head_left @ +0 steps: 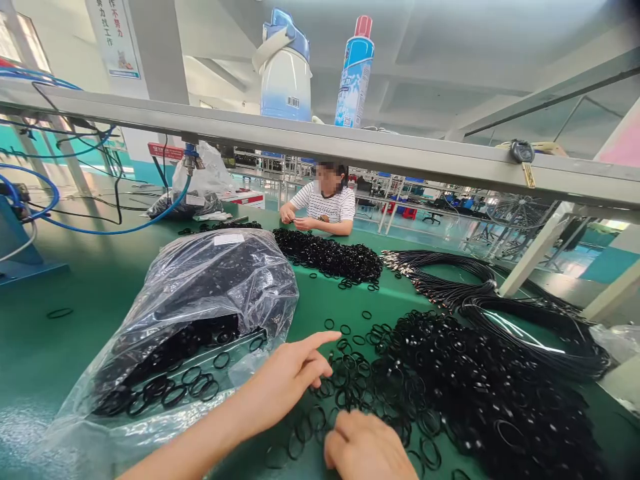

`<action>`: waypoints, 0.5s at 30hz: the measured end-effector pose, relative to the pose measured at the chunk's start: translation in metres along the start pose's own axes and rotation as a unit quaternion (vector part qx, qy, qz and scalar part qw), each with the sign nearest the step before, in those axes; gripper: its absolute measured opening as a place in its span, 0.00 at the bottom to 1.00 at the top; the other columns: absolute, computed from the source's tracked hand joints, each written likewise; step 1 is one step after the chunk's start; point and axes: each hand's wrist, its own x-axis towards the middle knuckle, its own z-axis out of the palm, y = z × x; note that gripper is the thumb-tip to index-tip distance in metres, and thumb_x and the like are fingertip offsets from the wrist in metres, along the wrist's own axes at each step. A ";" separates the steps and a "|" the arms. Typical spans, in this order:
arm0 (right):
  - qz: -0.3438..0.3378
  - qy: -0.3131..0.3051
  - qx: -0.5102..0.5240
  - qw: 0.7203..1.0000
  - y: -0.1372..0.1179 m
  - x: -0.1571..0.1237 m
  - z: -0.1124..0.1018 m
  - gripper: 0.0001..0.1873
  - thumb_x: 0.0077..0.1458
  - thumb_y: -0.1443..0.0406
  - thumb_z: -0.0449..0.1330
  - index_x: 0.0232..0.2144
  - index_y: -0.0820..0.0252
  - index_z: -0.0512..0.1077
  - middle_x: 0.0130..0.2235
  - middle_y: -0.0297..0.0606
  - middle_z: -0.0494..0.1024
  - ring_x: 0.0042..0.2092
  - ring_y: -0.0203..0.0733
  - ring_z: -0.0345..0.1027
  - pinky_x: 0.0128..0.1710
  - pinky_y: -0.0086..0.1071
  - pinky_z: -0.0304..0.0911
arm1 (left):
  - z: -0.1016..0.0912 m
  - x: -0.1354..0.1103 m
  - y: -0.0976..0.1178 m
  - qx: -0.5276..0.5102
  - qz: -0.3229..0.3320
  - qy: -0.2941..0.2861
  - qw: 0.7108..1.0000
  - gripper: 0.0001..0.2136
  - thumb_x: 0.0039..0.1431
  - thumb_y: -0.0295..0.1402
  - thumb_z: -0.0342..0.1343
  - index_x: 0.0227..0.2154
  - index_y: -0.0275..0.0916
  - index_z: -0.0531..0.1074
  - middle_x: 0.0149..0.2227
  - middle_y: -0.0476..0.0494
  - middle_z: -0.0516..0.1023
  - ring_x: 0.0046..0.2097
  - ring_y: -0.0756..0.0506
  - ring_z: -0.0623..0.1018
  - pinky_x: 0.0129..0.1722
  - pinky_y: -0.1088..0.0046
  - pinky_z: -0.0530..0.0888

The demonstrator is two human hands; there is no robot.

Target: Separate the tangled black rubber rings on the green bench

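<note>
Black rubber rings [353, 363] lie scattered on the green tabletop, thickening rightward into a large heap [480, 387]. My left hand [287, 373] reaches over the near edge of the scattered rings. Its index finger is stretched out and the other fingers are bent, with nothing visible in its grasp. Just below and to the right, my right hand [367, 447] is low over the loose rings, its fingers curled under. Its fingertips are hidden, so whatever they may hold does not show. A clear plastic bag [250, 267] of black rings lies left of my hands, its mouth towards me.
Across the table a person in a striped shirt [330, 207] sits behind another ring pile [333, 257]. Coiled black cables [450, 273] lie at right. A shelf beam [225, 123] crosses overhead, bearing a jug [285, 73] and a spray can [355, 73]. A blue hose [125, 230] hangs left.
</note>
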 end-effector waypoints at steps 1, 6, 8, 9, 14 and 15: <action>-0.005 0.001 -0.012 1.000 0.005 0.004 -0.007 0.08 0.48 0.71 0.58 0.22 0.53 0.67 0.27 0.31 0.72 0.29 0.41 0.66 0.27 0.32 0.58 | -0.003 -0.002 -0.002 0.023 0.000 -0.006 1.000 0.20 0.60 0.31 0.45 0.55 0.49 0.64 0.37 0.50 0.79 0.34 0.49 0.76 0.40 0.71 0.71; -0.001 0.030 0.020 0.999 -0.001 0.014 -0.012 0.12 0.47 0.74 0.60 0.32 0.52 0.69 0.33 0.30 0.72 0.34 0.41 0.65 0.29 0.33 0.58 | -0.020 -0.013 -0.016 0.065 -0.040 -0.003 0.997 0.16 0.59 0.32 0.46 0.48 0.47 0.71 0.33 0.50 0.79 0.32 0.48 0.77 0.35 0.73 0.72; 0.020 0.028 0.055 0.998 -0.010 0.016 -0.005 0.15 0.45 0.75 0.62 0.34 0.51 0.69 0.34 0.28 0.72 0.34 0.41 0.65 0.30 0.32 0.60 | -0.029 -0.018 -0.019 0.073 -0.055 0.009 0.996 0.14 0.59 0.34 0.48 0.45 0.45 0.73 0.30 0.51 0.78 0.31 0.48 0.76 0.31 0.75 0.72; 0.019 0.025 0.071 0.997 -0.014 0.018 -0.002 0.17 0.45 0.74 0.64 0.36 0.50 0.69 0.34 0.28 0.72 0.35 0.41 0.66 0.31 0.32 0.60 | -0.034 -0.021 -0.021 0.084 -0.060 0.018 0.995 0.14 0.59 0.35 0.48 0.45 0.45 0.74 0.29 0.51 0.78 0.31 0.47 0.76 0.30 0.75 0.71; -0.012 0.050 0.119 0.992 -0.033 0.029 0.011 0.27 0.45 0.51 0.67 0.47 0.43 0.66 0.48 0.34 0.72 0.45 0.49 0.66 0.39 0.39 0.62 | -0.075 -0.044 -0.037 0.163 -0.073 0.095 0.979 0.13 0.58 0.41 0.51 0.42 0.47 0.76 0.40 0.51 0.81 0.41 0.43 0.77 0.41 0.71 0.72; -0.032 0.063 0.120 0.990 -0.038 0.031 0.015 0.27 0.43 0.46 0.65 0.46 0.43 0.67 0.48 0.35 0.72 0.45 0.51 0.65 0.39 0.40 0.61 | -0.085 -0.050 -0.043 0.175 -0.079 0.111 0.975 0.14 0.57 0.43 0.51 0.42 0.47 0.76 0.43 0.50 0.81 0.44 0.42 0.77 0.43 0.71 0.72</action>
